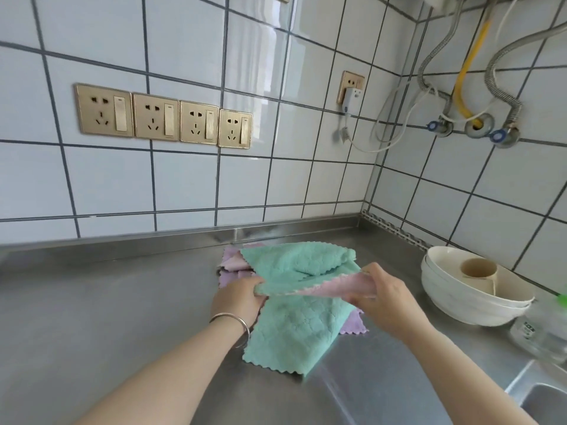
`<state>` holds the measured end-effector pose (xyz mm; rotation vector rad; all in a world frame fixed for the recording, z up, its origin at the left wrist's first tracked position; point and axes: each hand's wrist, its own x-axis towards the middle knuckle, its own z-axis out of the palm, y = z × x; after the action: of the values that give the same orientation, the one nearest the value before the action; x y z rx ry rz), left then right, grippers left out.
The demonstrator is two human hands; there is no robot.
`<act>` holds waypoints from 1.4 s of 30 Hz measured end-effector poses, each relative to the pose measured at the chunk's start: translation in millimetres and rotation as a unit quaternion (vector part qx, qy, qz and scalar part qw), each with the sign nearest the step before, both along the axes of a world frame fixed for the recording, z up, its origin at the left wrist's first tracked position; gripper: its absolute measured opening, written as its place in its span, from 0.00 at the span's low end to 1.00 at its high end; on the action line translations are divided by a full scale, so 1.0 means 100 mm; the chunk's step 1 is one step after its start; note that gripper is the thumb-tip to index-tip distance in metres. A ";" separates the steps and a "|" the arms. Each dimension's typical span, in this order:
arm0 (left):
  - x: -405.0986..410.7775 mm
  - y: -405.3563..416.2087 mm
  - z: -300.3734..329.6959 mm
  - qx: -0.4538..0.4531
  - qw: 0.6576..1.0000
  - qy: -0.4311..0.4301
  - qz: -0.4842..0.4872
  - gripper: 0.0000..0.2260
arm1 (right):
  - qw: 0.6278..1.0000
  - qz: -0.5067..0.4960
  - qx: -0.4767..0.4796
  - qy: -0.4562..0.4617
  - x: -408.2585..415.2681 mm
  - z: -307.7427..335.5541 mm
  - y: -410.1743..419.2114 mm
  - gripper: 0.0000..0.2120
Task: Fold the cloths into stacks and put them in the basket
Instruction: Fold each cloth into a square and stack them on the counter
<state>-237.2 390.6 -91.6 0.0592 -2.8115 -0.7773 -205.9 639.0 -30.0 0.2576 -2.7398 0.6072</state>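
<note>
A teal cloth with a pink underside (294, 268) is lifted over the steel counter. My left hand (237, 299) pinches its near left corner and my right hand (383, 294) pinches its right edge, where the pink side shows. Under it, a second teal cloth (291, 329) lies flat toward the counter's front. Purple cloths (233, 265) lie in a loose pile beneath both, and a purple corner (356, 325) sticks out on the right. No basket is in view.
Stacked white bowls (472, 302) with a beige cup (478, 268) inside stand at the right. A clear bottle (540, 329) stands beside a sink (546, 400) at the lower right corner. Tiled walls with sockets (162, 121) and hoses (503, 87) close the back and right.
</note>
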 end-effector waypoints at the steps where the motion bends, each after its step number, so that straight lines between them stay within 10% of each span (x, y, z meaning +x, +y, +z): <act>1: -0.02 -0.04 0.08 0.016 1.000 0.007 0.002 0.15 | 0.999 -0.002 0.044 0.010 -0.02 0.04 0.04 0.12; 9: 0.10 -0.32 1.32 0.044 0.976 0.211 0.018 0.11 | 0.971 -0.084 -0.059 0.214 -0.08 0.71 -0.09 0.07; 18: 0.81 -1.62 2.19 -0.014 0.983 0.182 -0.016 0.06 | 0.971 0.099 -0.216 0.026 0.16 1.31 -0.96 0.16; 32: 2.47 -3.15 2.04 -0.022 0.973 0.202 0.109 0.08 | 0.935 0.188 -0.299 0.012 0.70 1.13 -2.43 0.10; 39: 3.64 -3.15 0.96 0.000 0.999 0.038 -0.028 0.24 | 0.953 0.245 -0.142 -0.110 1.48 0.25 -2.14 0.09; 42: 3.95 -3.05 0.44 0.016 0.996 -0.068 -0.056 0.07 | 0.947 0.259 -0.077 -0.174 1.80 -0.26 -1.96 0.12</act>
<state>158.2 86.0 -47.6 -0.0427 -2.9533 -0.8744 -25.4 442.6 -55.6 0.9307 -2.9355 1.0893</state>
